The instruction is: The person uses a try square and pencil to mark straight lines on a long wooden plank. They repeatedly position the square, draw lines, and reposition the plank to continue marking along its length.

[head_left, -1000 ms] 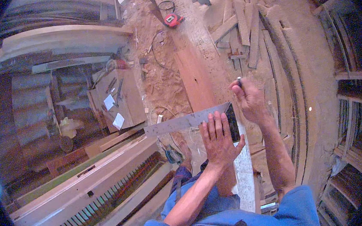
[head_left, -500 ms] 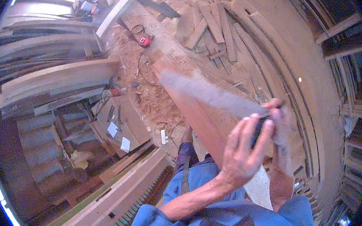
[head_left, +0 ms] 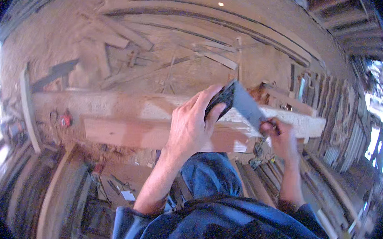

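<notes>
A handsaw (head_left: 246,106) with a grey blade and black handle is held up in front of me. My left hand (head_left: 189,124) is closed around its handle. At the blade's lower end, my right hand (head_left: 282,135) has its fingers curled and pinched at the tip. The blade is tilted and foreshortened, so its teeth cannot be made out. Below the saw lies a reddish plank (head_left: 126,132), resting on a long pale timber beam (head_left: 103,102). My hands and the saw hide part of both.
A red tape measure (head_left: 66,119) lies on the beam's left part. Loose wood strips (head_left: 124,30) lie on the dusty ground beyond. Stacked boards (head_left: 54,195) stand at the lower left, and more timber (head_left: 343,110) lines the right.
My view has turned, so the plank now runs across it. The saw has swung from pointing far left to pointing down right. My hands have moved apart, the right one now at the blade's end.
</notes>
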Demonstrator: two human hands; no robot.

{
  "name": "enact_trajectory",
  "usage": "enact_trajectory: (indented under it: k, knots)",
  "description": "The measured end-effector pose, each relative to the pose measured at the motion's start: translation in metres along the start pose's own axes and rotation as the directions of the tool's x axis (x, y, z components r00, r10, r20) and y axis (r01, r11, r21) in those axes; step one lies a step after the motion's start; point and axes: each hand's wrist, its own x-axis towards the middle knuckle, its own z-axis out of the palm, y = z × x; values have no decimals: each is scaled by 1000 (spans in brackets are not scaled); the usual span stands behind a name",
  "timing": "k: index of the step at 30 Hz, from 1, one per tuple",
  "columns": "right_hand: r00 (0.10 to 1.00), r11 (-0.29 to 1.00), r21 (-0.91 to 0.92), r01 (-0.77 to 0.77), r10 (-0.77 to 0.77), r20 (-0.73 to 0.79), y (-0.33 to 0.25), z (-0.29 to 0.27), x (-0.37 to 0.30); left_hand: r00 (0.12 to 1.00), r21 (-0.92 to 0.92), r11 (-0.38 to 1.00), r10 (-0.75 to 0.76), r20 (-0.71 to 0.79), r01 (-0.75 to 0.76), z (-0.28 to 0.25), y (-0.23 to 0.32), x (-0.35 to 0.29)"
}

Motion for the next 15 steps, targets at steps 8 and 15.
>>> enact_trajectory:
  k: [8,15]
  knots:
    - [875,828,315,-465,485,16,-22,159,-111,818,399,867,18,575,-299,19,-53,-51]
    - [784,664,619,-420,609,-122,-26,200,-118,692,360,809,77,718,-464,45,-68,-40]
